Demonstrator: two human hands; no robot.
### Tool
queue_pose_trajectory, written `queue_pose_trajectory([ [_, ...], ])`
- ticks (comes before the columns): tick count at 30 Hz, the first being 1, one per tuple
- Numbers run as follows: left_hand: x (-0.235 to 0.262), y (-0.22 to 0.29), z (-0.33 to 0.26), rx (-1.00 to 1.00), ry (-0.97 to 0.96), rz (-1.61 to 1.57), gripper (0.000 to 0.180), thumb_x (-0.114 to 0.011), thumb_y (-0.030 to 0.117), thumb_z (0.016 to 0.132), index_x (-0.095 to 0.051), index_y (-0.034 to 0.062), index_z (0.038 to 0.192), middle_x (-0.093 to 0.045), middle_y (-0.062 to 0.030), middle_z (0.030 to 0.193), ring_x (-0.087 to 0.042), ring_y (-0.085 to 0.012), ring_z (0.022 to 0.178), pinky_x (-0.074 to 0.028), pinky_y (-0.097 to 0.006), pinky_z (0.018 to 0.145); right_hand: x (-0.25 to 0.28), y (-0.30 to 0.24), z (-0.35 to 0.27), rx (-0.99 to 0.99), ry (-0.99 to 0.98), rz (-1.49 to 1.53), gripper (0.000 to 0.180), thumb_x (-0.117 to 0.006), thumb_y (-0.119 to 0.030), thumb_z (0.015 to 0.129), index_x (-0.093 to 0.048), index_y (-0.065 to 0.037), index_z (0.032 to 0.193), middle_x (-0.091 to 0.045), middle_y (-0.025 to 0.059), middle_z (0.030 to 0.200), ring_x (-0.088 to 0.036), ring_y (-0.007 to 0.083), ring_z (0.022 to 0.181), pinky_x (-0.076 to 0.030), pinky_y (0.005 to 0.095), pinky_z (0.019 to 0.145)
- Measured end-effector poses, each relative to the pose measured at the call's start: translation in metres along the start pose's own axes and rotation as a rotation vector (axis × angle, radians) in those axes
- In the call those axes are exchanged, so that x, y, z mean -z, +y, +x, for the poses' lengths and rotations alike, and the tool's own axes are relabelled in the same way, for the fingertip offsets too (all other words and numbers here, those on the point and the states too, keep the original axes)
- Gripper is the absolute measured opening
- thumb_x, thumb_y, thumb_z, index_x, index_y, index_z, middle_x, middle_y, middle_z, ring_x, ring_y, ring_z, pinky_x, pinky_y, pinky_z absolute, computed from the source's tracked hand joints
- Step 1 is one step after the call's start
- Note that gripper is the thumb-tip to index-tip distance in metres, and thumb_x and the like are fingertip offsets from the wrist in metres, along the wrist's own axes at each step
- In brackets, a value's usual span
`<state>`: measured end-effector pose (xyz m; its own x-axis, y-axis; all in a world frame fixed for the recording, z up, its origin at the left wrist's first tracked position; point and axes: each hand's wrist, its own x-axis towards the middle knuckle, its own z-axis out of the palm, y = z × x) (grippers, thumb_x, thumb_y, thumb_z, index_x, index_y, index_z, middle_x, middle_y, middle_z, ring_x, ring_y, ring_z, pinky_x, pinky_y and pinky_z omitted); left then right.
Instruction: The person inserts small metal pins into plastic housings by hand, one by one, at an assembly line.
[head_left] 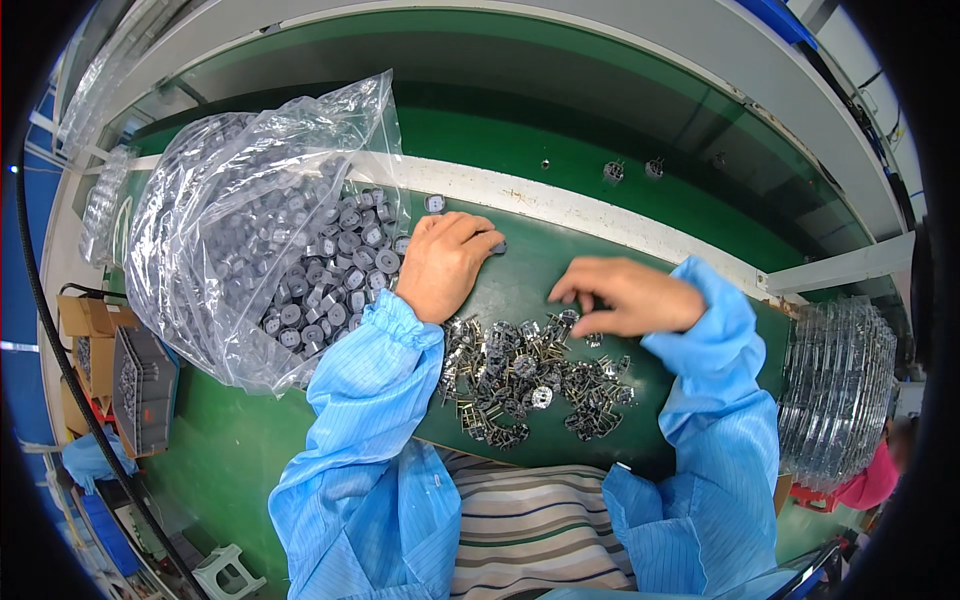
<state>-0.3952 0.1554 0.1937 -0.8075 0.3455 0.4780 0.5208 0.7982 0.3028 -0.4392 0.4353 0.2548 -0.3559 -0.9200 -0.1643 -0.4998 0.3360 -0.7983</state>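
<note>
My left hand (pixel 447 262) rests on the green bench top, beside the mouth of a clear plastic bag. Its fingers are bent together, with a small grey round part (pixel 500 247) at the fingertips. Inside the bag (pixel 190 230) lie many grey round parts (pixel 352 245) of that sort, some spilling out at its mouth. My right hand (pixel 630 297) hovers over the right edge of a pile of small black parts with metal pins (pixel 520 370). Its thumb and fingers are bent but apart, slightly blurred, with nothing visible between them.
One grey part (pixel 434 203) lies beyond my left hand, near a white ledge (pixel 520 197). Past that, a few pinned parts (pixel 613 172) sit on a green surface. Stacked clear plastic trays (pixel 838 390) stand at the right. A grey bin (pixel 143 390) is at the left.
</note>
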Motion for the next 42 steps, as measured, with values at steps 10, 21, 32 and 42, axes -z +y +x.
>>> queue_pose_trajectory([
  [10, -0.005, 0.005, 0.001, 0.001, -0.058, -0.106, 0.027, -0.081, 0.012, 0.079, -0.071, 0.0094, 0.103, -0.069, -0.0015, 0.108, -0.062, -0.0203, 0.102, -0.039, -0.04, 0.091, -0.034, 0.032, 0.041, -0.117, 0.522, 0.182, 0.012, -0.075, -0.011, 0.088, -0.071, 0.001, 0.089, -0.073, 0.0145, 0.083, -0.073, 0.0194, 0.074, -0.056, 0.0323, 0.066],
  [21, -0.004, 0.007, 0.003, 0.046, -0.05, -0.126, 0.037, -0.083, 0.017, 0.076, -0.068, 0.0069, 0.108, -0.063, -0.0058, 0.101, -0.059, -0.0268, 0.101, -0.039, -0.042, 0.092, -0.009, 0.034, 0.025, -0.146, 0.487, -0.071, 0.015, -0.079, -0.014, 0.083, -0.071, -0.004, 0.089, -0.068, 0.0107, 0.086, -0.068, 0.0276, 0.082, -0.054, 0.0384, 0.072],
  [32, -0.008, 0.017, 0.0, 0.131, -0.018, -0.172, 0.038, -0.087, 0.023, 0.07, -0.071, 0.0073, 0.1, -0.061, -0.0043, 0.098, -0.056, -0.0261, 0.104, -0.037, -0.041, 0.089, -0.025, 0.037, 0.047, -0.029, 0.588, 0.07, 0.013, -0.078, -0.008, 0.083, -0.071, -0.002, 0.091, -0.064, 0.0104, 0.086, -0.066, 0.0228, 0.077, -0.053, 0.0338, 0.068],
  [42, -0.012, 0.012, -0.001, 0.141, -0.037, -0.177, 0.037, -0.088, 0.025, 0.069, -0.071, 0.0081, 0.097, -0.06, -0.0023, 0.096, -0.055, -0.0245, 0.101, -0.035, -0.04, 0.087, -0.035, 0.026, 0.071, 0.133, 0.665, -0.326, 0.014, -0.075, -0.008, 0.082, -0.062, -0.002, 0.085, -0.063, 0.0125, 0.086, -0.063, 0.031, 0.086, -0.053, 0.0396, 0.074],
])
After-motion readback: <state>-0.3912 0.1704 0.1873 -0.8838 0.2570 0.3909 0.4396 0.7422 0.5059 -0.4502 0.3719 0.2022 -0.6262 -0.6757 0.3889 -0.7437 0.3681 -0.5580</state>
